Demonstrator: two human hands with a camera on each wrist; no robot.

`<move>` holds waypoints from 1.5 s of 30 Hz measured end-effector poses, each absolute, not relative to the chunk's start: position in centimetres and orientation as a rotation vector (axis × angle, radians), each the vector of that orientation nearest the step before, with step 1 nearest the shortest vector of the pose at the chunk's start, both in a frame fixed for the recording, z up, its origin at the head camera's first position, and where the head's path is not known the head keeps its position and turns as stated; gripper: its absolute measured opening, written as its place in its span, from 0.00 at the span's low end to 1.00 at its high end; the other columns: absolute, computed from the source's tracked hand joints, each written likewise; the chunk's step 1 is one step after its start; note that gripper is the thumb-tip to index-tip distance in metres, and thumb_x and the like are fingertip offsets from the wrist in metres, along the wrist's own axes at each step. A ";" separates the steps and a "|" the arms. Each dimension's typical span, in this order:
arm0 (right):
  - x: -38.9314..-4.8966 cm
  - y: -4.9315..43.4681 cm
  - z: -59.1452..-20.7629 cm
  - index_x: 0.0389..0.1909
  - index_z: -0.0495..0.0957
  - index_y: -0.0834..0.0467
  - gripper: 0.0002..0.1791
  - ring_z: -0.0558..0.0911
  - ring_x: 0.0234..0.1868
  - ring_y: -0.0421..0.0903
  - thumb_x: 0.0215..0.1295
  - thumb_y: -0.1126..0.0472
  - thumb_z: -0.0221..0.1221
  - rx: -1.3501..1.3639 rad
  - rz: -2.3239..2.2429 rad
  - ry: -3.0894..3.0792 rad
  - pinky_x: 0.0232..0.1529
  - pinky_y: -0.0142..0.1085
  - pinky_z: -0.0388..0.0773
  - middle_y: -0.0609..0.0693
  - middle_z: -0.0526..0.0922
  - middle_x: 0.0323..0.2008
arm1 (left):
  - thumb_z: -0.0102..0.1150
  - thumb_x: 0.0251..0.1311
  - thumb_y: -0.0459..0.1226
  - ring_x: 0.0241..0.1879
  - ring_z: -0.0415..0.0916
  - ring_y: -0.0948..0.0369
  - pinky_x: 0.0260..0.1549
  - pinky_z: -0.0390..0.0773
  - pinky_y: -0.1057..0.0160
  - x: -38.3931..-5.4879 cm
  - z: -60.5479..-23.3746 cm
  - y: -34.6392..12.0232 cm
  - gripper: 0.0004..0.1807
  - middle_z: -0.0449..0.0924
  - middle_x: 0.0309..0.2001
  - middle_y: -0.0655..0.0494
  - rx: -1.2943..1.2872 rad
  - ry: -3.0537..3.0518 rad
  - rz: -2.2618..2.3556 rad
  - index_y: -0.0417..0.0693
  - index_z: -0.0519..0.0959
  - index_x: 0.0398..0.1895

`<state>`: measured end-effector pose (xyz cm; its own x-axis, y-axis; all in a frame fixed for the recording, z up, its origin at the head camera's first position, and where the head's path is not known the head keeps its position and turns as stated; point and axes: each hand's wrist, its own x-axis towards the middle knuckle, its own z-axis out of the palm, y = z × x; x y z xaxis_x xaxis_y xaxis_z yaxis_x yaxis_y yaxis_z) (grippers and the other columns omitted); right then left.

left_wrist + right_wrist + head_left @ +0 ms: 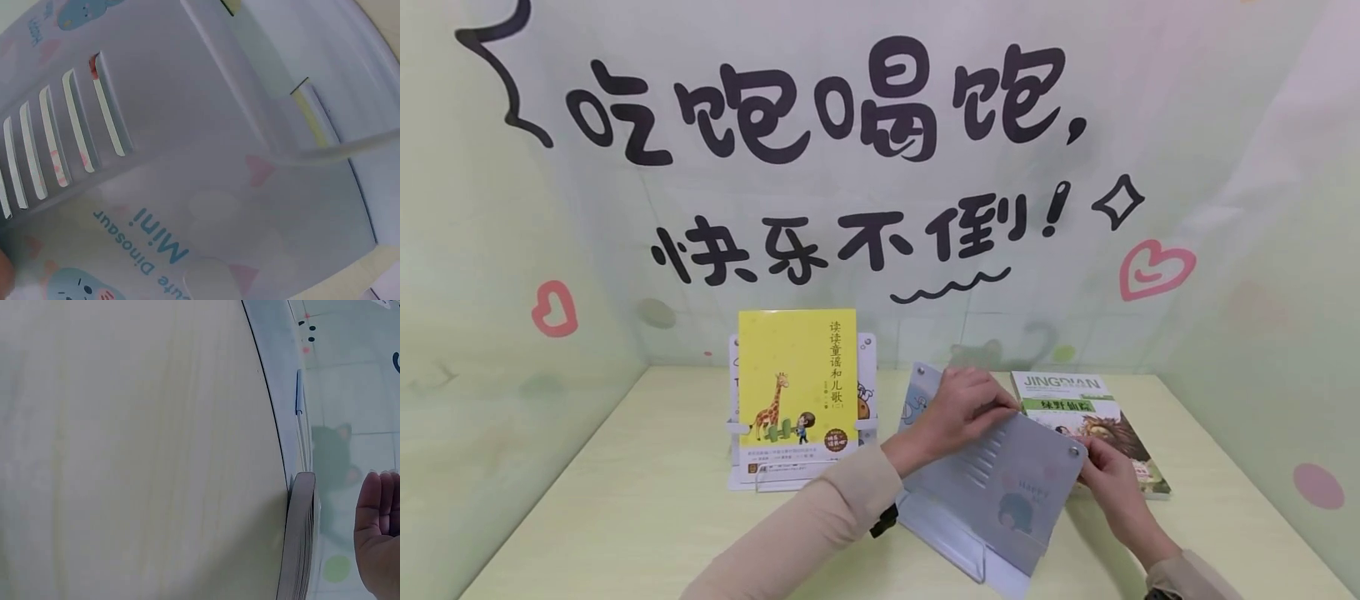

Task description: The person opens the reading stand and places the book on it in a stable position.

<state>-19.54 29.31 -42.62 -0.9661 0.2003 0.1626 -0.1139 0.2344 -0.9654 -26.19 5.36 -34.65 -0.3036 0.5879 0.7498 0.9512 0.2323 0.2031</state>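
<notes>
A blue-grey book stand (1037,467) with slots and dinosaur prints is tilted on the table at the right of centre. My left hand (958,412) grips its top edge, the fingers over the rim. My right hand (1116,492) pinches the stand's right side near the upper corner; part of those fingers is hidden behind the panel. In the left wrist view the slotted panel (162,112) fills the frame, with a clear front bar (350,150) across it. Beyond the right hand, a book (1086,408) with a lion on its cover lies flat, partly covered by the stand.
At the left, a yellow book (797,358) with a giraffe stands upright on another white stand (868,367). The pale wooden table (625,517) meets a printed backdrop (1000,317) with large black writing, which also closes in both sides.
</notes>
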 end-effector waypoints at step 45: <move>-25.1 26.3 -42.4 0.17 0.71 0.57 0.11 0.68 0.20 0.44 0.52 0.71 0.61 0.253 0.224 -2.953 0.20 0.38 0.65 0.48 0.73 0.18 | 0.66 0.52 0.32 0.36 0.75 0.72 0.43 0.69 0.67 -23.9 -34.0 1.0 0.05 0.82 0.31 0.62 -1.782 -1.764 -1.072 0.49 0.83 0.31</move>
